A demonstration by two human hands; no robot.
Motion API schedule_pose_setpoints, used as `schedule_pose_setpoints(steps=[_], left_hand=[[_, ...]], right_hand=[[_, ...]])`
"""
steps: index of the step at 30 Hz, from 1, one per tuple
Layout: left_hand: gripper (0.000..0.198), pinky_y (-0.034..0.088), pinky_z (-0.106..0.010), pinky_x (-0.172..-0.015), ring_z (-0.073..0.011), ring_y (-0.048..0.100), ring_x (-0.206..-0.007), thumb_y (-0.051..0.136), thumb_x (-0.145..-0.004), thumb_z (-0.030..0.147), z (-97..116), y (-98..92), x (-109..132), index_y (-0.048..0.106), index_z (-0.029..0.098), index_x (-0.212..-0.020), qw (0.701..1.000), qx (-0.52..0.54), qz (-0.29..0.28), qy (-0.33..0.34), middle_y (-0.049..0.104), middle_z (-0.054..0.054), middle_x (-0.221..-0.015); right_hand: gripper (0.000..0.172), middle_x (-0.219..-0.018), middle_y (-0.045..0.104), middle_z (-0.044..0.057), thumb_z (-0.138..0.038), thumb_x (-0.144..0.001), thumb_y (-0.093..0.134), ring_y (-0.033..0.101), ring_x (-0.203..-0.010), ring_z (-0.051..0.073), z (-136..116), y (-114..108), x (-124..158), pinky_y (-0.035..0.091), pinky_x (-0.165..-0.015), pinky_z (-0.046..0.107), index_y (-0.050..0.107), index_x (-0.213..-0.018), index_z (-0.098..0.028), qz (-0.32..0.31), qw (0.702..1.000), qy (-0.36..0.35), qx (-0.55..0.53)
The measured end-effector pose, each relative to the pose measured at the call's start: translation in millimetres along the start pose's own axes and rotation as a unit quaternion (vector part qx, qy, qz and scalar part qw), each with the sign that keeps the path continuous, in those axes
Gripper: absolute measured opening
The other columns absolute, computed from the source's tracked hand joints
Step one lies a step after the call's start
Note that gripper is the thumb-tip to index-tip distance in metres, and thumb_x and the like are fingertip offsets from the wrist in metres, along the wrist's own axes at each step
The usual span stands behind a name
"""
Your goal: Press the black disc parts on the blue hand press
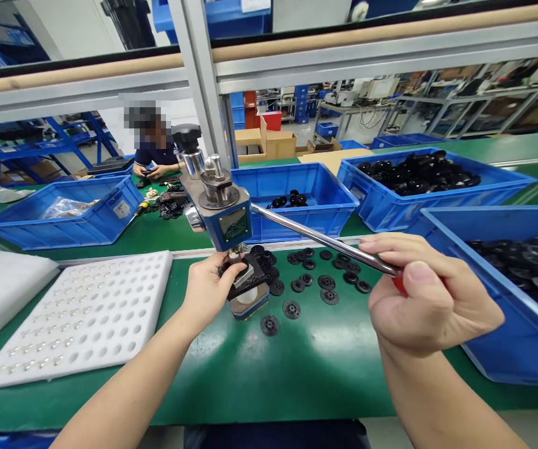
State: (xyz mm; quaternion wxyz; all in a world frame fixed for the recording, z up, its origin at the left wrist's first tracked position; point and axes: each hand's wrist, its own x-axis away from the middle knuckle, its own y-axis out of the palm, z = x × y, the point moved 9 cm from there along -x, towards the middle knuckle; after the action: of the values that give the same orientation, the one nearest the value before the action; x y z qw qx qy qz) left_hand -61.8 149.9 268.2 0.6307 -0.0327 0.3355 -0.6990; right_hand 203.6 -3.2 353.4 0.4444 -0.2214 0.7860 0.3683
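The right hand (430, 299) hid part of the red knob (399, 284). The blue bin (522, 343) beside that hand was cut off. Past the left hand (210, 287), a person's head (146, 118) was blurry.

There are two hands, one left hand (210, 287) and one right hand (430, 302); one hand press (226, 215) with one lever (325, 237) and one black knob (186, 136); one white foam tray (146, 340) bearing dozens of small pieces (58, 360), too tiny to count exactly; one white slab (2, 293); four large blue bins (498, 318) around the press; over a dozen loose black discs (292, 309), some overlapping; one screwdriver (144, 206); one co-worker (156, 153)
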Motion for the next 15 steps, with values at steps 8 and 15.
schedule_pose_setpoints(steps=[8, 15], left_hand=[[0.021, 0.054, -0.032, -0.084, -0.0228, 0.074, -0.089, 0.067, -0.084, 0.032, 19, -7.8, 2, 0.076, 0.019, -0.097, 0.998, -0.028, 0.047, 0.025, 0.080, -0.005, -0.096], [0.020, 0.052, -0.031, -0.076, -0.0214, 0.071, -0.080, 0.072, -0.081, 0.034, 12, -9.4, 5, 0.075, 0.018, -0.092, 0.992, -0.084, 0.090, 0.002, 0.078, -0.004, -0.088]], right_hand=[[0.019, -0.068, 0.065, 0.003, -0.012, -0.080, 0.053, 0.066, -0.062, 0.023, 10, -9, 32, 0.051, -0.053, 0.039, 0.070, -0.079, -0.017, -0.002, 0.999, -0.034, 0.008], [0.018, -0.076, 0.069, 0.004, -0.015, -0.083, 0.054, 0.068, -0.070, 0.022, 8, -9, 27, 0.055, -0.059, 0.040, 0.072, -0.083, -0.019, -0.066, 0.995, 0.018, 0.070]])
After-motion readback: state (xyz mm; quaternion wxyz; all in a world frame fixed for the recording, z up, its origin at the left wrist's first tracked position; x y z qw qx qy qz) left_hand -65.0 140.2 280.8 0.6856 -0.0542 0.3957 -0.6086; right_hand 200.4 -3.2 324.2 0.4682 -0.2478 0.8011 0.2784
